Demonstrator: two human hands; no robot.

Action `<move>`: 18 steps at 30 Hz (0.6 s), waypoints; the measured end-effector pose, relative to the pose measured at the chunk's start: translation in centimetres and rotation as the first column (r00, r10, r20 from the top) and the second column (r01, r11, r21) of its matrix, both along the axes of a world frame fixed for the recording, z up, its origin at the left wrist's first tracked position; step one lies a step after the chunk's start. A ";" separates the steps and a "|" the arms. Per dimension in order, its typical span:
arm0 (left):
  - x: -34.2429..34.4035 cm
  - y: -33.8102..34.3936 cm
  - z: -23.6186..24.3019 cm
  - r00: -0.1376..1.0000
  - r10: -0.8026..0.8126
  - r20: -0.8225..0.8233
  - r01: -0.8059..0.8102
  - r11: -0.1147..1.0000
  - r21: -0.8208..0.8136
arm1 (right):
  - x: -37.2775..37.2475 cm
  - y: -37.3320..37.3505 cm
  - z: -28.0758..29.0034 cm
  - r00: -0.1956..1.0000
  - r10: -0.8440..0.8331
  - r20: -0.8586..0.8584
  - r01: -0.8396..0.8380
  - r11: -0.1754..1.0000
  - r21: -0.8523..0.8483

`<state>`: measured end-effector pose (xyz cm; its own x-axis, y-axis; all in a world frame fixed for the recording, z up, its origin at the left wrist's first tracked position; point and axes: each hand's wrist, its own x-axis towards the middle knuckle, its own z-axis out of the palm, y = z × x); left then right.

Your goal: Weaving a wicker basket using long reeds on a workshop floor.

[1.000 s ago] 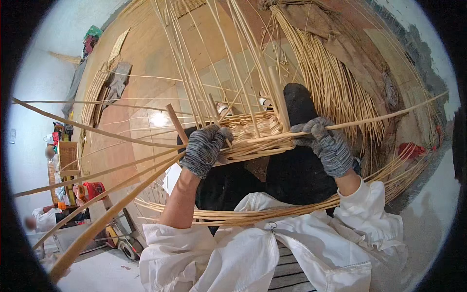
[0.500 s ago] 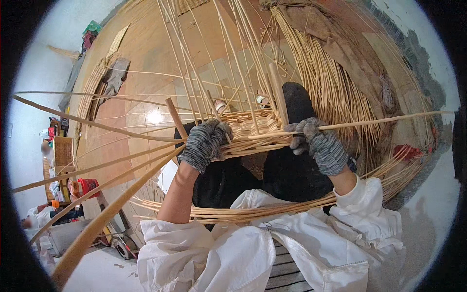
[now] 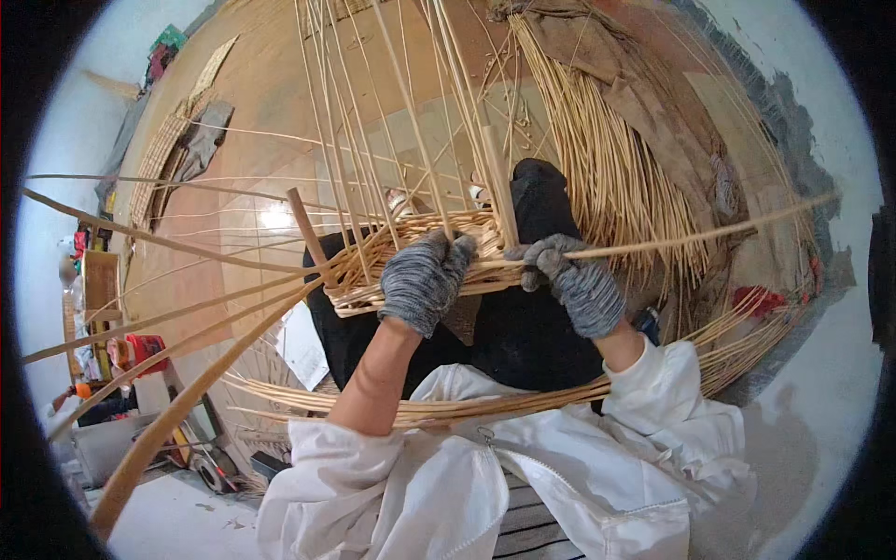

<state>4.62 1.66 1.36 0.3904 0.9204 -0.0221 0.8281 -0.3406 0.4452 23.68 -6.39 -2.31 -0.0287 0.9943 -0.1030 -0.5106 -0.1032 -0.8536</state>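
Observation:
A partly woven basket (image 3: 355,299) of pale rods rests across my black-clad legs, with long upright rods (image 3: 420,131) rising from it and loose ones fanning left. My left hand (image 3: 425,275), in a grey knit glove, is closed on the middle of the basket's near edge beside an upright. My right hand (image 3: 569,280), gloved the same way, pinches a long horizontal rod (image 3: 691,238) near the basket's right end, beside a thicker corner stake (image 3: 499,182). A second stake (image 3: 306,224) leans at the left end. The left fingertips are partly hidden.
A thick bundle of rods (image 3: 607,149) lies on brown sacking (image 3: 663,121) to the right. A curved bunch of rods (image 3: 317,401) crosses my lap. At left are woven panels (image 3: 159,168), a red container (image 3: 149,355), a wheeled cart (image 3: 215,467) and partly visible people.
My left hand has shifted right along the basket's edge, uncovering its left part. The right hand still grips the rod, whose far end has swung about; the camera view has shifted slightly.

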 end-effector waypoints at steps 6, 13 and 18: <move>-1.0 1.8 -2.6 0.946 0.001 0.323 0.092 0.957 -0.273 | 0.0 0.5 -0.2 0.959 -0.201 0.201 0.215 0.976 -0.047; -1.5 1.0 -0.7 0.877 0.063 0.476 0.172 0.884 -0.434 | 7.0 0.1 -0.8 0.991 -0.120 -0.053 0.113 0.985 -0.127; -0.3 0.6 0.2 0.958 0.079 0.277 0.067 0.873 -0.484 | 9.5 6.8 5.3 0.838 -0.237 0.491 0.237 0.969 0.065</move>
<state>4.36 2.25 1.55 0.4422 0.8234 -0.3556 0.6456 -0.0170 0.7635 33.21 0.45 2.98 0.2619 0.9643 -0.0393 -0.0334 -0.0316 -0.9989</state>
